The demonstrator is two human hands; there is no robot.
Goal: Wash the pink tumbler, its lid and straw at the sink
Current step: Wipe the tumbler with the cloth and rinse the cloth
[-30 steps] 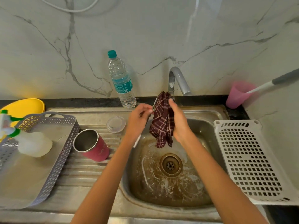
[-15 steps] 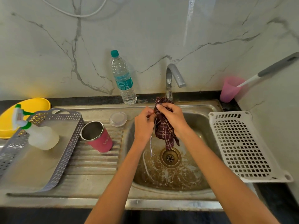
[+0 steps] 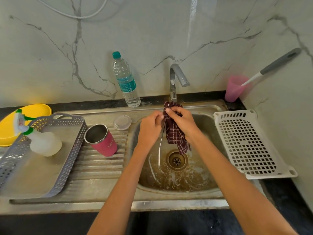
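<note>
Over the sink basin (image 3: 208, 122), my left hand (image 3: 149, 128) pinches the top of a thin metal straw (image 3: 160, 146) that hangs down towards the drain (image 3: 176, 160). My right hand (image 3: 182, 122) grips a dark red checked cloth (image 3: 176, 136) wrapped round the straw's upper end, just below the tap (image 3: 176, 80). The pink tumbler (image 3: 103, 140) stands open and upright on the ribbed draining board, left of the basin. Its clear lid (image 3: 122, 122) lies flat behind the tumbler near the basin's corner.
A grey perforated tray (image 3: 67, 160) at the left holds a white spray bottle (image 3: 40, 141); a yellow plate (image 3: 10, 122) lies behind it. A water bottle (image 3: 126, 80) stands by the wall. A white rack (image 3: 245, 143) sits right of the basin, with a pink cup (image 3: 234, 88) holding a brush behind it.
Both hands have dropped lower under the tap. The straw has swung from a slant to hang nearly straight down, and the right hand's grip on the cloth has shifted to the straw's top.
</note>
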